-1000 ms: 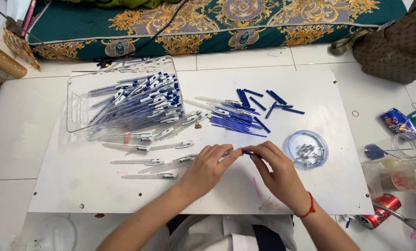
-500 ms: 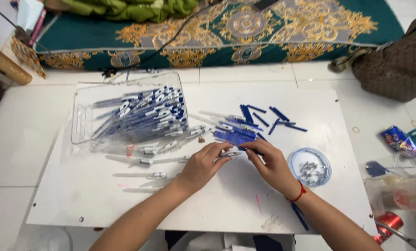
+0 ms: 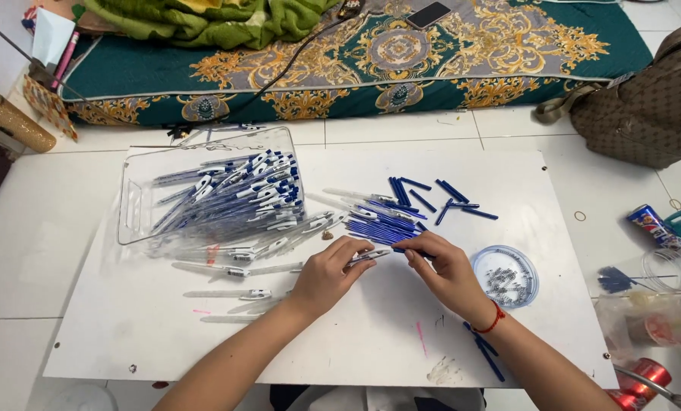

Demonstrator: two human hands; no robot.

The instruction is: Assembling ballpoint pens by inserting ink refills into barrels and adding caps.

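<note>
A clear pen barrel (image 3: 371, 257) lies low over the middle of the white board (image 3: 127, 335), held between the two hands. The left hand (image 3: 327, 275) closes its fingers on the barrel's near end, and the right hand (image 3: 445, 272) pinches a small blue piece (image 3: 410, 250) at the barrel's other end, so the hands almost meet, fingertip to fingertip.

Just beyond the fingers lies a heap of blue refills and pen parts (image 3: 382, 221), touching the work area. Loose blue caps (image 3: 439, 199) lie scattered a little farther back. To the right of the right hand, near the wrist, sits a round clear lid (image 3: 525, 262) holding small metal springs (image 3: 502, 280). To the left of the left hand, several finished clear pens (image 3: 234, 270) lie in rows on the board, and behind them a clear plastic tray (image 3: 131, 209) holds a pile of blue-and-white pens (image 3: 238, 194).

A blue pen part (image 3: 483, 352) lies by the right forearm. Off the board to the right are a drink can (image 3: 656, 227) and clear plastic containers (image 3: 660, 320); a brown bag (image 3: 645, 99) and a patterned green mattress (image 3: 401, 61) lie beyond.
</note>
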